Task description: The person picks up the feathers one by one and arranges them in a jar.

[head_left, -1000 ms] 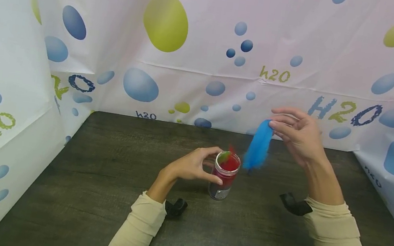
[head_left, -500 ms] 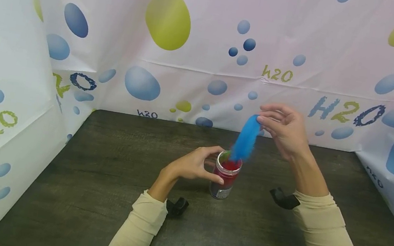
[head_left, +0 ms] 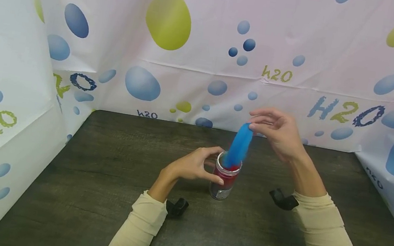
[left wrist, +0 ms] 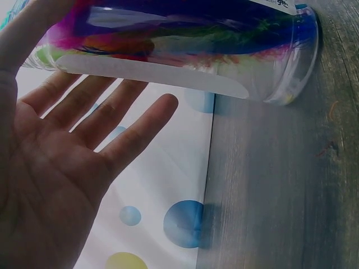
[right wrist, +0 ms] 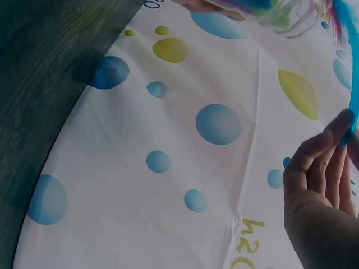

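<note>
A clear jar [head_left: 226,180] with a label stands upright on the table, colourful feathers showing through its wall [left wrist: 224,39] in the left wrist view. My left hand [head_left: 190,165] holds it from the left near the top, thumb in front and fingers behind. Between thumb and fingertips, my right hand [head_left: 277,135] pinches one end of a bright blue feather [head_left: 239,144] above the jar. The feather hangs down with its lower end at the jar's open mouth. In the right wrist view, pink tufts stick out beside the blue feather [right wrist: 354,67].
The dark wood-grain table [head_left: 95,192] extends around the jar on all sides. Behind and at the sides hangs a white sheet [head_left: 205,18] printed with blue and green spots and "h2O" lettering. A black strap mount [head_left: 176,207] sits at each wrist.
My right hand has moved left and then down, bringing the blue feather from right of the jar to its mouth. My left hand keeps its hold on the jar in place.
</note>
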Motion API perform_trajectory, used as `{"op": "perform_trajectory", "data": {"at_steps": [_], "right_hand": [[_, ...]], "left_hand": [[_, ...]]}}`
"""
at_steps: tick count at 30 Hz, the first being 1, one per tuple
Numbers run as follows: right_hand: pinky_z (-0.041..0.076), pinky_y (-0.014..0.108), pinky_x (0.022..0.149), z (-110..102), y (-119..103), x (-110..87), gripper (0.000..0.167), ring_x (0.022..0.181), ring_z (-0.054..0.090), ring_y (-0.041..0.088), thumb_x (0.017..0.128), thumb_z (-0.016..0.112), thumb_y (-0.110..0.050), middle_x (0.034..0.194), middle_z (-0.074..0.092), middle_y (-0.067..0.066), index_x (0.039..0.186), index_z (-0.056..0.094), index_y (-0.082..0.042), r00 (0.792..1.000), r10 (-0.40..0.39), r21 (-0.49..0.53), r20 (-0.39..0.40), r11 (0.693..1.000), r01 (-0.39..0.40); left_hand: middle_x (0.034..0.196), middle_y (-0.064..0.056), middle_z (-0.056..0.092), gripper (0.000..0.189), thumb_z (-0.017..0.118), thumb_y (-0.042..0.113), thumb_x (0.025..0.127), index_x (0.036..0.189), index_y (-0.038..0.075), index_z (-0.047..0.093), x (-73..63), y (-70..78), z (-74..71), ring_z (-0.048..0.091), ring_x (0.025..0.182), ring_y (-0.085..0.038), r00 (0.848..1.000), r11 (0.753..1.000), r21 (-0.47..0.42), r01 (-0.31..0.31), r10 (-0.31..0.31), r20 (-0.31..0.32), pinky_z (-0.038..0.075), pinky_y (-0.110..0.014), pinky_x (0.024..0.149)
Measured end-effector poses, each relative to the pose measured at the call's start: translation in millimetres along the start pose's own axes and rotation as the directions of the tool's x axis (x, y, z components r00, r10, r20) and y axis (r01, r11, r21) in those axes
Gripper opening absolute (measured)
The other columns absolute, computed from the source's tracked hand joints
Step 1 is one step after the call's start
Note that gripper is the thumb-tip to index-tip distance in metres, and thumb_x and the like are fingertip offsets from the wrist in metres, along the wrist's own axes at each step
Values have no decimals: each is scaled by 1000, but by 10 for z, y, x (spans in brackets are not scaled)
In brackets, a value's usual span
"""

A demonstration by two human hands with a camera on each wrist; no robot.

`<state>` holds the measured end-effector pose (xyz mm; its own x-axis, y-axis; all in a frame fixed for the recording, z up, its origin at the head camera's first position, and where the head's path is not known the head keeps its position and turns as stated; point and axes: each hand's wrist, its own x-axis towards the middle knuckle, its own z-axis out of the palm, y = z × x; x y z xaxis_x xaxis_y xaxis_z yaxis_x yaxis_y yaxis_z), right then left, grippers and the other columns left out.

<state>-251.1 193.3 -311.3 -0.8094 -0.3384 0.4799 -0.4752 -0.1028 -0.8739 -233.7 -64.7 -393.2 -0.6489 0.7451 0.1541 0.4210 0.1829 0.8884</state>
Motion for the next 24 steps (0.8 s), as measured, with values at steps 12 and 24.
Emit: {"op": "perform_trajectory", "data": {"at_steps": [12,24], "right_hand": [[63,28,77,21,46,-88,34,87,76,14,92,69,14,96,78,1,115,73,-11,970,-27,-179,243,981,72],[63,31,81,126,77,-229,25,83,76,17,94,73,4,94,74,11,119,69,2,982,50,-214,182,977,-10]], "left_hand": [[132,-22,63,62,79,-1,89,142,-5,48,0,-30,12,68,120,-29,999,1000,1,-32,32,7,54,-44,105],[134,-21,62,63,79,-1,89,144,-4,47,-24,-45,20,67,122,-28,999,999,2,-36,36,13,54,-44,104]]}}
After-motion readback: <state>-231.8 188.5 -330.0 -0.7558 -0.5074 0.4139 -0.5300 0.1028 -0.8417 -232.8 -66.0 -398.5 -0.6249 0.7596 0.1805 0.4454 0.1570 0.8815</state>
